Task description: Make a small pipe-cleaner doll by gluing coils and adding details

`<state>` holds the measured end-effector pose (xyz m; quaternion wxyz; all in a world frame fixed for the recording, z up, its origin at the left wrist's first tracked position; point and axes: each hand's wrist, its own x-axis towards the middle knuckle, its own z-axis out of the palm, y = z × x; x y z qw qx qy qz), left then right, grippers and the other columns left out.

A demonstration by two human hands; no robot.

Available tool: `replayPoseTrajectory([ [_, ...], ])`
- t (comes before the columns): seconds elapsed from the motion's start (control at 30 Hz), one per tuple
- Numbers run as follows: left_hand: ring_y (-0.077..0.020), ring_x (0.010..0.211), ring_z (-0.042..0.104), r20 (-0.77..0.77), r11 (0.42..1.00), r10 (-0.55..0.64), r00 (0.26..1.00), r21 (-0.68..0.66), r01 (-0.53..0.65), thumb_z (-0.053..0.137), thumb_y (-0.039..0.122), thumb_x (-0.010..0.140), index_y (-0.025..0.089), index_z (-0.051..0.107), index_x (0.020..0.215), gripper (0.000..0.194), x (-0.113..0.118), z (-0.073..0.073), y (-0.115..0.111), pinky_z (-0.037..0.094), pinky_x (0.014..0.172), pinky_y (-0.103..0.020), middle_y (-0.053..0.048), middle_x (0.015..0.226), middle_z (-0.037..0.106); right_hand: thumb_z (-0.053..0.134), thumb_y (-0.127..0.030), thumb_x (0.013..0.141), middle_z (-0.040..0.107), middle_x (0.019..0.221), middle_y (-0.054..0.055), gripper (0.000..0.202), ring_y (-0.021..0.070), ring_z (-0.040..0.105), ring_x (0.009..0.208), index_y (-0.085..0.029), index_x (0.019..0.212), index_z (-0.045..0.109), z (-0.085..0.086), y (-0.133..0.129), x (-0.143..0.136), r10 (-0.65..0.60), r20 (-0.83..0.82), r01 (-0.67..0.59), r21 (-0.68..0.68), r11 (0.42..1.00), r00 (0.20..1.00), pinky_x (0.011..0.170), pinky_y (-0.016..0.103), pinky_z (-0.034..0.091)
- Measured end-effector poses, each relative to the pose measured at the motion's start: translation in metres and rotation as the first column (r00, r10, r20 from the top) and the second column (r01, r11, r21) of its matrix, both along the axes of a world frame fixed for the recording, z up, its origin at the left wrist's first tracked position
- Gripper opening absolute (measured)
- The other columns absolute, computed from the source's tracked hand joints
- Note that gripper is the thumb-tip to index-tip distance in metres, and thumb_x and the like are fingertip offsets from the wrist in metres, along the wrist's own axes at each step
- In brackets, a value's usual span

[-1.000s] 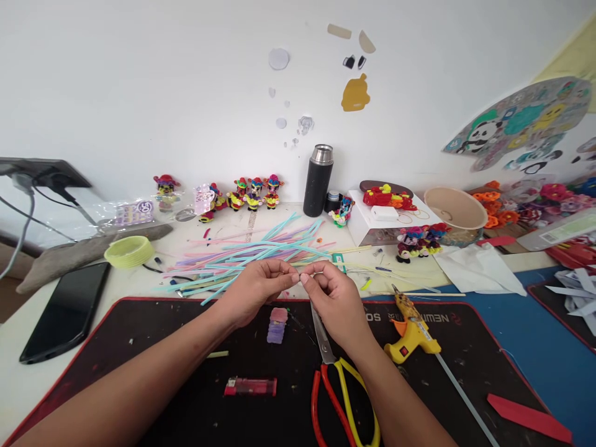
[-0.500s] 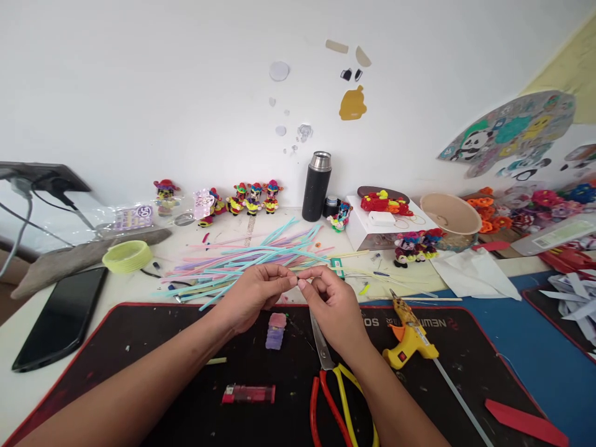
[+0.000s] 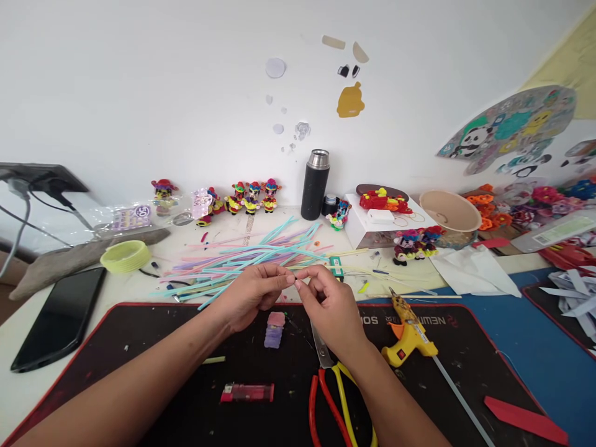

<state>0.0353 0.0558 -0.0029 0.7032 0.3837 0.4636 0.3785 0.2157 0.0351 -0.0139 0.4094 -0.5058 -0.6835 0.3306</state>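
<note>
My left hand and my right hand meet fingertip to fingertip above the black mat. Both are closed in a pinch around something tiny and dark that I cannot make out. Below them lies a small pink and purple fuzzy piece. Scissors with red and yellow handles rest on the mat, their blades partly covered by my right hand. A pink lighter lies left of the scissors. Just beyond my hands spreads a heap of pastel pipe cleaners.
A yellow glue gun lies right of my right arm, its glue stick trailing forward. Behind stand a black thermos, several fuzzy figurines and a white box. A phone and yellow rings lie at the left.
The view has shifted very slightly. Both hands keep the same pinch in nearly the same place, and the things on the table have not moved.
</note>
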Motion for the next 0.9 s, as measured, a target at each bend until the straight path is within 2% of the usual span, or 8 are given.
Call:
replayPoseTrajectory([
  [0.2, -0.0044, 0.045, 0.017, 0.032, 1.0, -0.005, 0.999, 0.001, 0.005, 0.097, 0.051, 0.063, 0.016, 0.067, 0.074, 0.047, 0.0011, 0.0021, -0.001, 0.008, 0.045, -0.025, 0.011, 0.049, 0.036, 0.06, -0.03, 0.098, 0.041, 0.057, -0.01, 0.013, 0.0139, 0.043, 0.052, -0.023, 0.103, 0.069, 0.0022, 0.0002, -0.0005, 0.009, -0.01, -0.009, -0.008, 1.0, 1.0, 0.055, 0.026, 0.031],
  [0.9, -0.0054, 0.045, 0.019, -0.021, 0.999, -0.035, 0.999, 0.038, 0.036, 0.094, 0.054, 0.065, 0.017, 0.066, 0.072, 0.047, -0.002, 0.004, 0.0007, 0.01, 0.045, -0.025, 0.011, 0.048, 0.036, 0.061, -0.031, 0.098, 0.039, 0.056, -0.011, 0.014, 0.0132, 0.04, 0.051, -0.022, 0.101, 0.07, 0.0021, -0.0007, -0.0008, 0.013, -0.059, -0.015, -0.032, 0.999, 0.998, 0.054, 0.027, 0.029],
])
